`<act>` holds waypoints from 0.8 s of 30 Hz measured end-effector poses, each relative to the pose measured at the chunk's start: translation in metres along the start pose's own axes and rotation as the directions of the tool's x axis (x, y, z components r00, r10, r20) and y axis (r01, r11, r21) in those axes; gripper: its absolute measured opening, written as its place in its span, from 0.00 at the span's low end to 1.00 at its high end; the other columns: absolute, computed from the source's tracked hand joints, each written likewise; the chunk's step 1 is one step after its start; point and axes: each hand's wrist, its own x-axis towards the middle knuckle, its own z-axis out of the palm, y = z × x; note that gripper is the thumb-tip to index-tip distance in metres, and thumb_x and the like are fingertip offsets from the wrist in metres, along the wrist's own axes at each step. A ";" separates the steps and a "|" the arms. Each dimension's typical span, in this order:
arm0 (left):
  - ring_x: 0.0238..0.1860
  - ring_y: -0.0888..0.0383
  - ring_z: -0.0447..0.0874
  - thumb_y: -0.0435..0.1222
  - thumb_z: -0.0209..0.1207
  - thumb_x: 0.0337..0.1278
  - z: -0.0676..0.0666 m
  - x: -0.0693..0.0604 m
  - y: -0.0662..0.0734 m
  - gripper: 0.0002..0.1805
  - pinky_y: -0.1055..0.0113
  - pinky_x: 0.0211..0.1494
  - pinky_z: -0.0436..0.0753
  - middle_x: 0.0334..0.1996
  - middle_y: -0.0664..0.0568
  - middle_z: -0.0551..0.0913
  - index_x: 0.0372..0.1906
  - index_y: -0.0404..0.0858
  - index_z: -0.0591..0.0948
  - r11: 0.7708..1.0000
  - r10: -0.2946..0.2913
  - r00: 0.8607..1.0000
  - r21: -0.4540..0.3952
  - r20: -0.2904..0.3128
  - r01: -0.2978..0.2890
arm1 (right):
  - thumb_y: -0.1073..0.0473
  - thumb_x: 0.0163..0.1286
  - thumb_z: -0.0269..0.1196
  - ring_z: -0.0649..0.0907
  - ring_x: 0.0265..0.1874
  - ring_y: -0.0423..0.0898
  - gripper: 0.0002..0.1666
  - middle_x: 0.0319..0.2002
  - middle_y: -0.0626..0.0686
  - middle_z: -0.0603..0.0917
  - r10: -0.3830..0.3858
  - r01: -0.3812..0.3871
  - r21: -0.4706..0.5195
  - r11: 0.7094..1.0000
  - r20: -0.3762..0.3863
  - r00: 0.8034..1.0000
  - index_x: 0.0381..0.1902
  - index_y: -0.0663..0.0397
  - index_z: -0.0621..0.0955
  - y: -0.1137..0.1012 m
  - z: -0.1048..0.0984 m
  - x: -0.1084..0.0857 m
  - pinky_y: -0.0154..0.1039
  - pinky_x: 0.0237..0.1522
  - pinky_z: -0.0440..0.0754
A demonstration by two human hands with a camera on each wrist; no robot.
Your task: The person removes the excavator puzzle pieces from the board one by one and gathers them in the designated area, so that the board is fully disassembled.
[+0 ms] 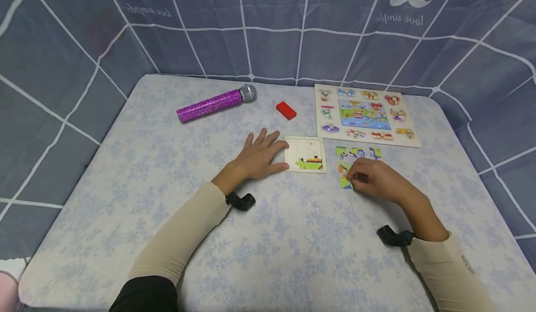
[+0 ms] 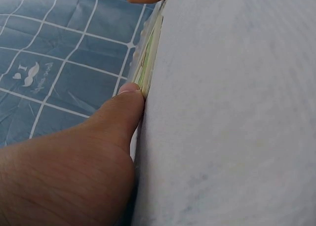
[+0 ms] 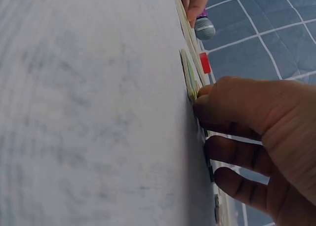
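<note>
My left hand (image 1: pixel 260 157) lies spread on the table, its thumb and index finger touching the left edge of a small square puzzle tray (image 1: pixel 299 143). In the tray's lower part sits a joined green piece (image 1: pixel 310 164) with a red, yellow and black picture on it. To the right of the tray, my right hand (image 1: pixel 378 179) bends over several loose jigsaw pieces. Its thumb and forefinger pinch the edge of the lowest green-and-blue puzzle piece (image 1: pixel 345 183); in the right wrist view this piece (image 3: pixel 188 73) meets the fingertips. The hand partly covers other pieces.
A larger wooden puzzle board (image 1: pixel 418 139) with picture pieces lies at the back right. Behind the tray is a red block (image 1: pixel 286 111). A glittery purple microphone (image 1: pixel 213 104) lies at the back left. Grid-patterned curtains (image 1: pixel 272 51) border the table (image 1: pixel 259 256).
</note>
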 end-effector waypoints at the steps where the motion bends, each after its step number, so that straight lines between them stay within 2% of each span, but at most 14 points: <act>1: 0.80 0.40 0.34 0.64 0.51 0.69 0.000 0.000 0.000 0.35 0.37 0.75 0.36 0.81 0.47 0.48 0.75 0.56 0.63 1.000 -0.002 1.000 0.001 0.001 0.002 | 0.71 0.59 0.71 0.79 0.33 0.36 0.12 0.36 0.41 0.83 -0.009 0.009 0.004 1.000 -0.010 1.000 0.37 0.49 0.87 0.000 -0.001 0.000 0.40 0.35 0.80; 6: 0.80 0.40 0.33 0.64 0.51 0.69 -0.001 0.000 0.000 0.35 0.37 0.75 0.35 0.81 0.47 0.48 0.75 0.56 0.63 1.000 -0.001 1.000 0.003 0.008 0.001 | 0.71 0.62 0.71 0.78 0.32 0.35 0.11 0.35 0.39 0.84 -0.057 0.059 0.042 0.997 -0.056 0.997 0.38 0.51 0.86 -0.004 -0.004 0.004 0.37 0.34 0.80; 10: 0.80 0.40 0.33 0.64 0.51 0.70 -0.003 0.000 0.000 0.35 0.37 0.75 0.35 0.81 0.46 0.48 0.75 0.55 0.63 1.000 0.001 1.000 -0.002 0.009 -0.001 | 0.68 0.66 0.69 0.80 0.35 0.38 0.08 0.37 0.42 0.83 -0.059 0.059 0.058 0.997 -0.008 0.998 0.42 0.53 0.86 -0.016 -0.005 0.021 0.40 0.37 0.81; 12: 0.80 0.40 0.33 0.64 0.50 0.70 -0.003 -0.001 0.000 0.35 0.37 0.75 0.35 0.81 0.46 0.48 0.75 0.56 0.63 1.000 -0.001 1.000 -0.003 0.010 0.001 | 0.64 0.68 0.69 0.80 0.37 0.42 0.12 0.41 0.45 0.83 -0.040 0.039 0.055 0.998 0.033 0.999 0.49 0.55 0.84 -0.027 -0.004 0.036 0.42 0.39 0.80; 15: 0.80 0.40 0.34 0.64 0.51 0.70 -0.002 -0.001 0.000 0.35 0.37 0.75 0.35 0.81 0.47 0.49 0.75 0.56 0.64 1.000 -0.009 1.000 0.003 0.003 0.008 | 0.59 0.69 0.69 0.80 0.43 0.48 0.23 0.48 0.52 0.82 -0.021 0.019 0.018 1.000 0.095 0.995 0.60 0.59 0.80 -0.042 0.000 0.062 0.47 0.46 0.79; 17: 0.80 0.40 0.34 0.64 0.51 0.70 -0.001 -0.001 0.002 0.34 0.37 0.75 0.36 0.81 0.47 0.49 0.74 0.56 0.64 1.000 -0.005 1.000 0.004 0.001 0.005 | 0.57 0.68 0.70 0.79 0.46 0.50 0.28 0.51 0.55 0.81 -0.007 0.009 -0.012 1.000 0.126 0.992 0.63 0.60 0.78 -0.050 0.004 0.077 0.49 0.49 0.78; 20: 0.80 0.39 0.35 0.64 0.50 0.70 0.000 0.000 0.002 0.35 0.37 0.75 0.37 0.81 0.47 0.49 0.75 0.56 0.63 1.000 0.006 1.000 0.010 0.003 -0.006 | 0.59 0.66 0.71 0.78 0.44 0.51 0.25 0.48 0.56 0.81 -0.014 0.023 -0.057 0.998 0.158 0.987 0.59 0.63 0.81 -0.058 0.009 0.095 0.49 0.49 0.77; 24: 0.79 0.39 0.35 0.65 0.49 0.70 -0.004 -0.001 0.000 0.35 0.36 0.75 0.37 0.81 0.47 0.48 0.75 0.56 0.63 1.000 0.006 1.000 0.024 0.006 -0.006 | 0.65 0.63 0.72 0.76 0.37 0.50 0.17 0.40 0.54 0.81 -0.026 0.036 -0.050 0.998 0.177 0.984 0.50 0.62 0.84 -0.063 0.013 0.110 0.47 0.43 0.76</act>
